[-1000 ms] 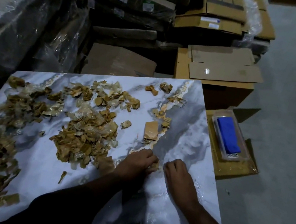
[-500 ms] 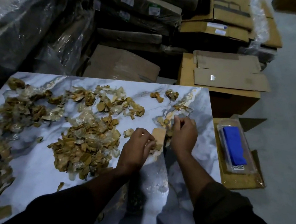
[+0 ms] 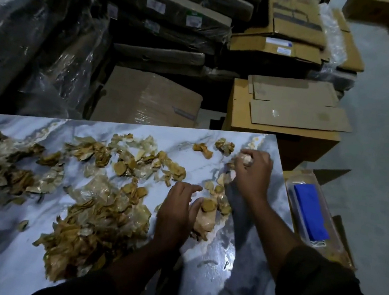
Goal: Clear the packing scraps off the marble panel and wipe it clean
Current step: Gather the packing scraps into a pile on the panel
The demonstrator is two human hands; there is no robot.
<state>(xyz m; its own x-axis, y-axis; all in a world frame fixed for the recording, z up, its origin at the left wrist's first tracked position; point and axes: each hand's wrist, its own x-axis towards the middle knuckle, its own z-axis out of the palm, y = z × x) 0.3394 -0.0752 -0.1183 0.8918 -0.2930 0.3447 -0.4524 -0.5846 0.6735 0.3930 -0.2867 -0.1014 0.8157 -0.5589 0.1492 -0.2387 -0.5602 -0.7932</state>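
The white and grey marble panel [image 3: 21, 255] lies flat, strewn with brown and clear packing scraps [image 3: 92, 215]. The biggest heaps sit at its middle and left. My left hand [image 3: 176, 210] lies at centre right, fingers curled against a tan bundle of scraps [image 3: 205, 219], thumb around it. My right hand [image 3: 252, 173] is farther out near the panel's far right corner, curled round a small pale scrap [image 3: 246, 159]. Two loose scrap clumps [image 3: 224, 145] lie just left of that hand.
A clear tray with a blue cloth [image 3: 310, 212] sits on cardboard to the right of the panel. Cardboard boxes [image 3: 285, 120] and wrapped dark packages [image 3: 169, 7] stand behind it. Grey floor [image 3: 384, 155] lies to the right.
Both hands moved from the panel's near edge toward its far right corner. The right hand reached farthest and picked up a pale scrap. The left hand gathered a tan bundle.
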